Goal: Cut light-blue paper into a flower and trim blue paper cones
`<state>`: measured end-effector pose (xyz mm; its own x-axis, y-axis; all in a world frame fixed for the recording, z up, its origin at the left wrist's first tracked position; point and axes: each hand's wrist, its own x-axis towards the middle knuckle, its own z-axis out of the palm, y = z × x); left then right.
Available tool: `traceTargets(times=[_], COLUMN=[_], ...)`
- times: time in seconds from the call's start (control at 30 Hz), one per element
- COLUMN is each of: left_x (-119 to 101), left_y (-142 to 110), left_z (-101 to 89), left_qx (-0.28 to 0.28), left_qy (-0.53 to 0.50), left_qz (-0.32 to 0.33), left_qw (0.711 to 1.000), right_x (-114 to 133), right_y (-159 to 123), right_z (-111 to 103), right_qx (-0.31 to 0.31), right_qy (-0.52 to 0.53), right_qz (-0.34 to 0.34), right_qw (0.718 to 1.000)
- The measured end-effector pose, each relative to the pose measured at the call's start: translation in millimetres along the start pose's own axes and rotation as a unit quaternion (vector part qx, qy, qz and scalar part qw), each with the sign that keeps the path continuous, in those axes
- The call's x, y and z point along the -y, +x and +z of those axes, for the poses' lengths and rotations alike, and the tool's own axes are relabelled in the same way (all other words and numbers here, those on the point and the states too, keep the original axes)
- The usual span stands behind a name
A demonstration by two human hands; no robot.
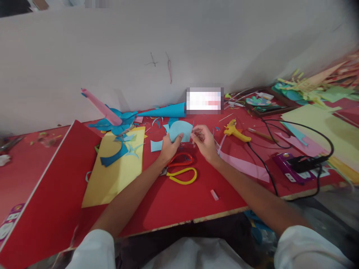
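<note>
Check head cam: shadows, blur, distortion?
Head view: soft shadows on the wall; pixelated, near-white rectangle; right hand slightly soft; glue gun clear in outline; dark top-right corner; apparent wide-angle stretching toward the edges.

Paper-craft workspace: red table [174, 205], scissors [181, 172], yellow glue gun [236, 131], cut blue paper [181, 129].

At the red desk [179, 209], the left hand [170, 147] pinches a rounded light-blue paper piece [181, 129]; the right hand [205, 141] bends beside its right margin. Scissors [183, 175] with 2 loops, red and yellow, lie nearer the front edge. A blue paper cone [168, 111] lies by the back edge, a purple power strip [284, 167] toward the front edge's right end.
</note>
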<state>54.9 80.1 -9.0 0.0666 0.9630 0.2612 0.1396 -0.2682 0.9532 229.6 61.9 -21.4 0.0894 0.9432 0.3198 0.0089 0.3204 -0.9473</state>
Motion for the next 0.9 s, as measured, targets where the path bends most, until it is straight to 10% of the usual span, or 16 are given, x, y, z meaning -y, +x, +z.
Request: traceTargets(times=[0.13,0.23,0.37,0.6,0.9], left_x=[-7,-9,-6,-32,-146], left_y=[2,2,2,15,-23], left_z=[0.0,0.1,0.0,-8.5,-20.0], left_qx=[-0.066,-0.083,-0.099,-0.125,-0.016], left_qy=[-0.024,-0.022,-0.022,-0.086,-0.023], left_qz=[-0.005,-0.005,0.002,0.011,0.085], left_qw=[0.998,0.996,0.995,0.988,0.996], right_x=[15,31,43,45,38], right_y=[-12,-27,-48,-49,-44], right_z=[1,9,25,25,27], right_qx=[0.227,0.405,0.430,0.435,0.404], right_qy=[-0.091,-0.275,-0.449,-0.446,-0.407], right_qz=[-0.020,-0.156,-0.224,-0.187,-0.195], right_qw=[0.969,0.858,0.750,0.759,0.796])
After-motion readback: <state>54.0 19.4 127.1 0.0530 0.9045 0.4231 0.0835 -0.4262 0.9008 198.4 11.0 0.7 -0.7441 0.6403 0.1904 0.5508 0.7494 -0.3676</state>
